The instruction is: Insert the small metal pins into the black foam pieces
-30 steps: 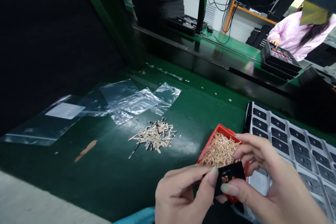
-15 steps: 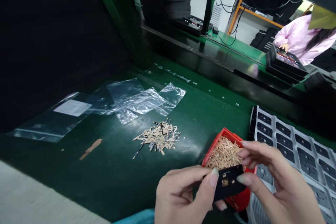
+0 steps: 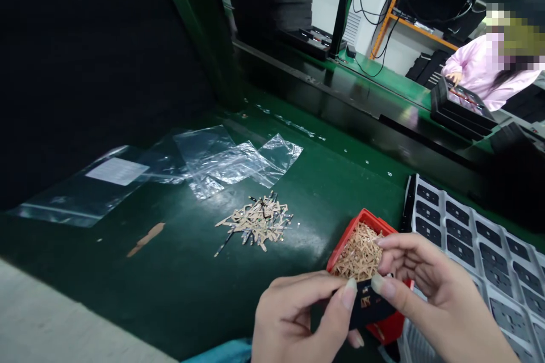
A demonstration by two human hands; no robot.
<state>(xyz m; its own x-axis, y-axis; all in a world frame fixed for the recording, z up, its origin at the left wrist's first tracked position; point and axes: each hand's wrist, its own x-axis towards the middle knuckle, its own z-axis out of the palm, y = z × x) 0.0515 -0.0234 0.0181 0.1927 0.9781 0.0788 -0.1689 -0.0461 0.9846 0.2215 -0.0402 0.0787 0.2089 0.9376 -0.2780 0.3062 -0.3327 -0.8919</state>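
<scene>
A small black plate (image 3: 369,307) with copper-coloured spots is pinched between the thumb and fingers of my left hand (image 3: 304,315). My right hand (image 3: 430,289) has its thumb tip at the plate's upper edge, with the index finger apart from the thumb above it; whether a tiny part is between them cannot be made out. Just behind the plate stands a red bin (image 3: 339,247) filled with small tan strips (image 3: 360,252). On the green table (image 3: 170,295), left of the bin, lies a loose pile of thin tan and black flexible strips (image 3: 259,220).
Clear plastic bags (image 3: 230,164) lie at the back left, near a tan scrap (image 3: 146,239). At the right, a pale compartment tray (image 3: 472,249) holds black plates. Beyond a dark ledge, a person in pink (image 3: 472,62) works beside stacked black trays (image 3: 460,108).
My right hand has shifted left, its thumb now at the plate's upper edge instead of its right end. The plate has tilted and sits slightly lower.
</scene>
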